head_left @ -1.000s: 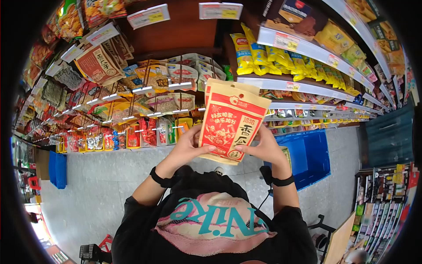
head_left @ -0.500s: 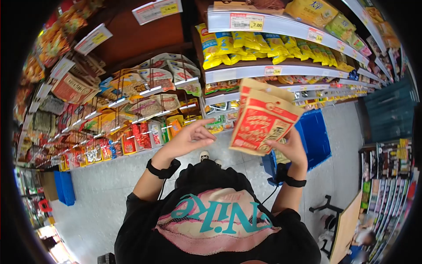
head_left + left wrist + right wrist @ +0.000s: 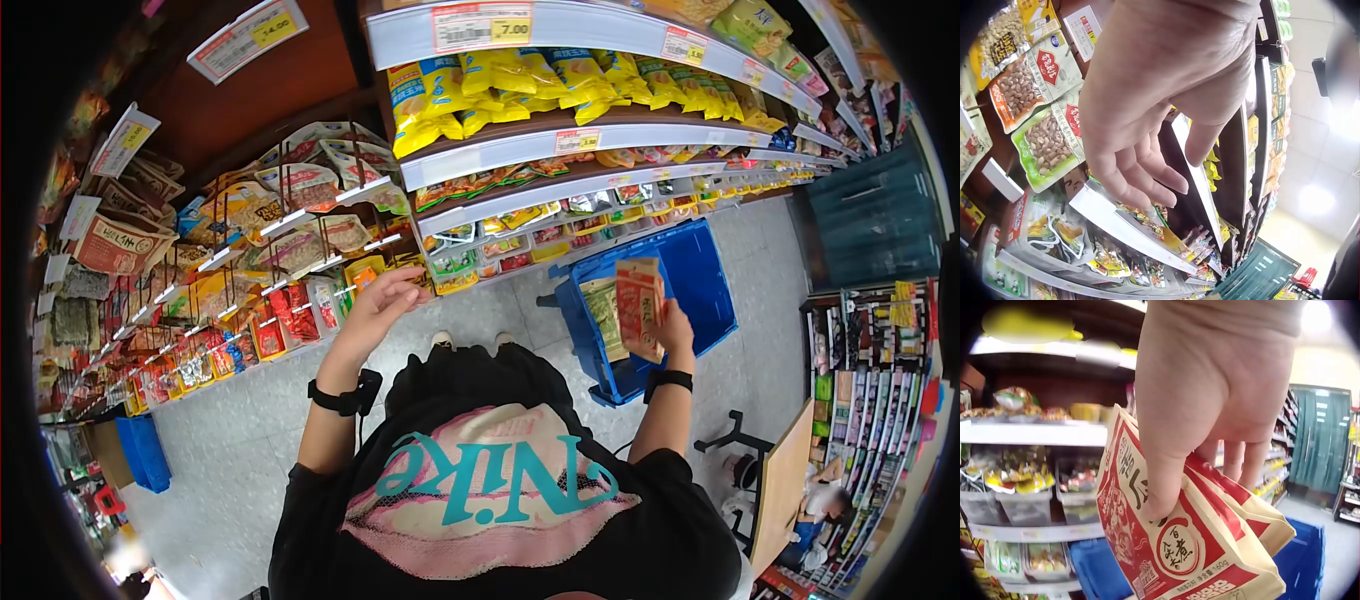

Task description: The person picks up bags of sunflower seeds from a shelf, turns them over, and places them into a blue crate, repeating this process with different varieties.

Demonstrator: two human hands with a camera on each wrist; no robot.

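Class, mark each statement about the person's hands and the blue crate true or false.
1. The right hand holds red-and-tan packets. True.
2. The left hand grips a yellow bag. False: it holds nothing.
3. The blue crate stands on a shelf. False: it stands on the floor.
4. A greenish packet lies in the crate. True.
5. The left wrist is bare. False: it wears a black band.
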